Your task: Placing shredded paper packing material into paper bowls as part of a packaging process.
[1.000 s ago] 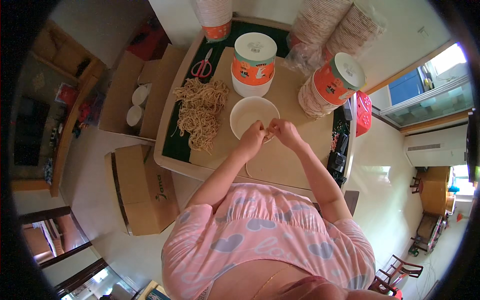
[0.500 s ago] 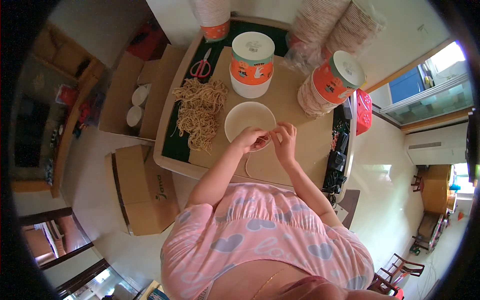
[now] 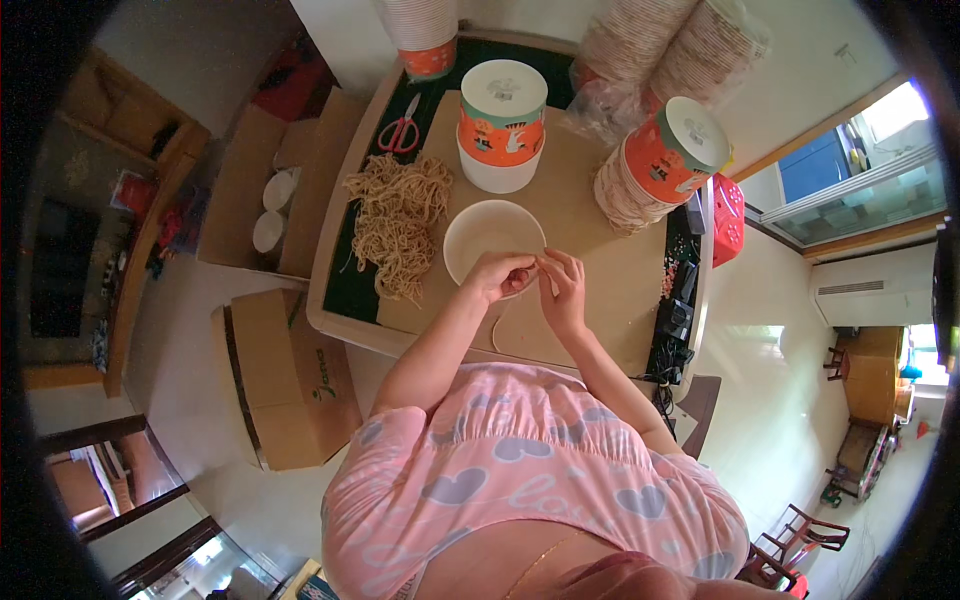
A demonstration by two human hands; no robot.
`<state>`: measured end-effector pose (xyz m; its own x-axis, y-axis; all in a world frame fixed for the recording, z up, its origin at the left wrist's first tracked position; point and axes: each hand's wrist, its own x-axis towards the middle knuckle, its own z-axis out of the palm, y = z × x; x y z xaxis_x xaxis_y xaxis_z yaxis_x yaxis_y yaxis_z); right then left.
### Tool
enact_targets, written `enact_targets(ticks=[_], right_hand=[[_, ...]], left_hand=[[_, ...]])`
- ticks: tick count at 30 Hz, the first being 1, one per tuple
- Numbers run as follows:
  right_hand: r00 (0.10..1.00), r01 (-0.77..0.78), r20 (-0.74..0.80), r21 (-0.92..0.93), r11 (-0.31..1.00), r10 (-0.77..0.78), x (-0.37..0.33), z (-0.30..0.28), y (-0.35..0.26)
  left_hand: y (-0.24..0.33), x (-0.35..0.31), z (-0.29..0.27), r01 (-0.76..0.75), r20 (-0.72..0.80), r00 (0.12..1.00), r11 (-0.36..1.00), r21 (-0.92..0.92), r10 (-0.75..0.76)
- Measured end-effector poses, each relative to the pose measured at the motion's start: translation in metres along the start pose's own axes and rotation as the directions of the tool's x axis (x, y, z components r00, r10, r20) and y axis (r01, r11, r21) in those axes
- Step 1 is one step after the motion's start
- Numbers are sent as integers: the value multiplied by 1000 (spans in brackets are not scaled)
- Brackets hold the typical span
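Observation:
Over the near rim of an open white paper bucket, my hands meet. My left hand is closed, its fingers curled in a pinch on a thin tan cord. The cord's tail curves down onto the cardboard below. My right hand pinches at the rim's right side, thumb and forefinger close to the left fingertips. The bit between those fingers is too small to see well, but it appears to be the cord. To the left lies a tangled heap of tan cords.
Upside-down orange-and-white paper buckets stand behind, and another stack is at right. Red-handled scissors lie beyond the cord heap. Black adapters and cables line the table's right edge. Cardboard boxes sit on the floor at left.
The bucket has shifted slightly left in view. My right fingers have drawn a little closer to my left hand, and the hanging cord's tail has swung slightly.

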<state>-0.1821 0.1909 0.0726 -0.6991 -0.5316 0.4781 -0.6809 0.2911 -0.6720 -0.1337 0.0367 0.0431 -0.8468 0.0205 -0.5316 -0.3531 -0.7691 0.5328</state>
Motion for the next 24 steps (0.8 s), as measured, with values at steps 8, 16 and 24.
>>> enact_targets(ticks=[8,16,24], right_hand=[[987,-145,100,171,975,129,9,-5,13],[926,-307,298,232,923,233,21,-3,18],[937,-292,260,226,930,231,20,1,12]], left_hand=[[7,-14,10,-75,-107,989,969,237,102],[11,-23,18,-161,-154,952,861,482,264],[7,-27,23,-255,-95,875,618,743,476]])
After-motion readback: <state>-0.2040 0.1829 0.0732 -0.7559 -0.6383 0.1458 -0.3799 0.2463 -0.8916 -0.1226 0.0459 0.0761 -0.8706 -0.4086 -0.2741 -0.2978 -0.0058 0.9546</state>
